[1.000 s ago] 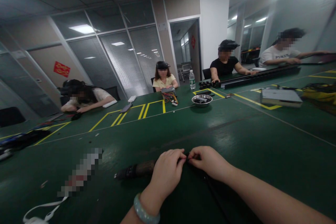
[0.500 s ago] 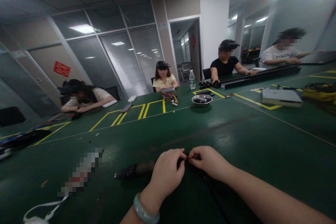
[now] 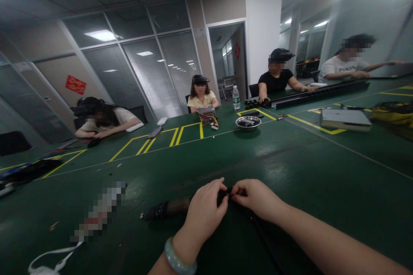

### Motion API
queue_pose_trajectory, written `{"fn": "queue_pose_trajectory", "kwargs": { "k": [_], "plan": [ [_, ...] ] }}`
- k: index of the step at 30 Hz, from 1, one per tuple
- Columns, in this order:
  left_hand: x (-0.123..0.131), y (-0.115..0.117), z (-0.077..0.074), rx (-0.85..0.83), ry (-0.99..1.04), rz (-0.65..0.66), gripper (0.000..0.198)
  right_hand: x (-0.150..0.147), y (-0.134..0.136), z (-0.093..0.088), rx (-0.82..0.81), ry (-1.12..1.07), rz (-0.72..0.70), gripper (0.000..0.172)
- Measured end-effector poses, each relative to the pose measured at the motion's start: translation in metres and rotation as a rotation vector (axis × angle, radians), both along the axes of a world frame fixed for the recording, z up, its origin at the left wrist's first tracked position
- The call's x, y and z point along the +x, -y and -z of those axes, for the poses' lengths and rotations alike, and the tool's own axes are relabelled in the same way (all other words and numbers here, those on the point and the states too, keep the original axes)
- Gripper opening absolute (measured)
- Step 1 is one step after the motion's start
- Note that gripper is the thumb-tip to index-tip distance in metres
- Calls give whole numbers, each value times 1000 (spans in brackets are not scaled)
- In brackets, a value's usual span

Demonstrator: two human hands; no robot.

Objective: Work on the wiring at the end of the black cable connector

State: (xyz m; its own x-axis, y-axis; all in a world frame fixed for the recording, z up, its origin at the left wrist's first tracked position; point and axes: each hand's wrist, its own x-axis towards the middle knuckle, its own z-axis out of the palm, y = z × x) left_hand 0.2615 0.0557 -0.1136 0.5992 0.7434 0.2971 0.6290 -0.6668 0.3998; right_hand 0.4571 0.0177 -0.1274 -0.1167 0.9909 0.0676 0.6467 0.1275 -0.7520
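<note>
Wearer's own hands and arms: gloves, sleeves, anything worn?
No gloves or sleeves in view. Left hand: rounded, pale blue-green bangle with lighter spots at the wrist. Right hand: no wristwear visible, forearm uncovered. No cables or markings seen on either.

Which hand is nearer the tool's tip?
Left. The left hand hides part of the tool to the right of its tip; the right hand is farther right, beyond the left.

- My left grip point(image 3: 206, 208) bends over a dark cylindrical tool point(image 3: 174, 208) on the green surface point(image 3: 309, 167).
- My right grip point(image 3: 258, 197) pinches a small dark piece point(image 3: 229, 190) just beside it.
- Farther off, I see a metal bowl point(image 3: 248, 128), a bottle point(image 3: 236, 98), four seated people point(image 3: 277, 79).
</note>
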Motion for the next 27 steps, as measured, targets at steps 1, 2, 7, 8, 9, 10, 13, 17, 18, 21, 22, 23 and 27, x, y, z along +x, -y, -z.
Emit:
{"fn": "queue_pose_trajectory", "kwargs": {
  "k": [1, 2, 7, 8, 9, 10, 13, 17, 18, 21, 22, 23, 27],
  "plan": [
    [0, 0, 0, -2, 5, -2, 13, 0, 0, 0, -4, -3, 0, 13],
    [-1, 0, 0, -4, 8, 1, 11, 0, 0, 1, -5, -6, 1, 13],
    [-2, 0, -2, -17, 0, 29, 9, -1, -1, 1, 8, 2, 4, 14],
    [-2, 0, -3, -16, 0, 29, 10, -1, -1, 1, 8, 1, 3, 14],
    [-2, 0, -3, -16, -1, 30, 10, -1, -1, 1, 6, -3, 1, 14],
    [-2, 0, -3, -16, -2, 29, 11, -1, -1, 1, 4, -8, 0, 14],
    [-2, 1, -3, -18, -3, 25, 14, -1, -1, 2, -3, -20, 2, 14],
    [-2, 2, -5, -21, -8, 20, 15, -1, -1, 4, -3, -37, 13, 15],
    [-2, 2, -5, -18, -10, 20, 15, -1, -1, 3, 0, -36, 15, 15],
    [0, 2, -4, -9, -10, 13, 14, -1, -1, 2, -3, -34, 12, 14],
    [0, 2, -4, -11, -11, 11, 14, -1, -1, 1, -8, -33, 9, 14],
    [0, 2, -4, -15, -14, 11, 13, -1, -1, 0, -14, -33, 7, 15],
    [0, 3, -6, -23, -20, 10, 13, -1, -1, -1, -29, -24, -3, 16]
  ]
}}
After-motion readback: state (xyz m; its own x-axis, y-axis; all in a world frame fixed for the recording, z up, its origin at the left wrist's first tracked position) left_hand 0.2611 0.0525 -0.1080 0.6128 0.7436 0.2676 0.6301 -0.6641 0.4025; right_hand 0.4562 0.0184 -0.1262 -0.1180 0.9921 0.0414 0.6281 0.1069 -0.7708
